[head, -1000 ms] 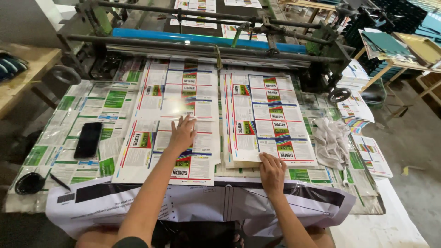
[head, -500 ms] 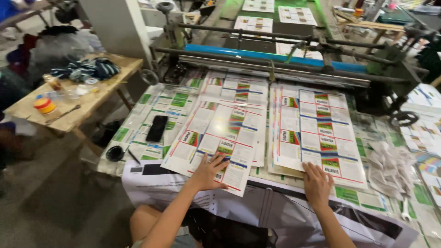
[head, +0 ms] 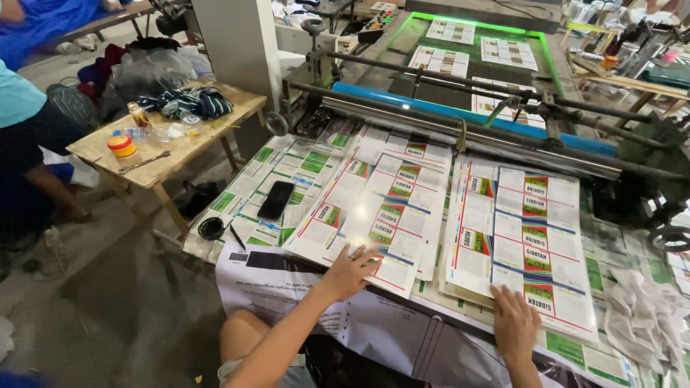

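Observation:
My left hand [head: 351,270] lies flat with fingers spread on the near edge of a stack of glossy printed sheets [head: 381,208], which sits slanted on the machine's table. My right hand [head: 514,323] rests palm down on the near corner of a second stack of printed sheets [head: 528,230] to the right. Both stacks carry rows of red, green and white label prints. Neither hand grips anything. Behind the stacks runs a blue roller [head: 460,111] of the machine, with more printed sheets [head: 474,54] on the green-lit bed beyond.
A black phone [head: 276,200] and a small black round lid [head: 211,228] lie on sheets at the table's left end. A wooden side table [head: 165,140] at left holds tape rolls and cloth. Another person [head: 29,144] stands far left. White crumpled rags [head: 647,316] lie at right.
The view has swung left, bringing the wooden side table and another person into sight. My left hand has slid to the near edge of the left stack, which now lies slanted.

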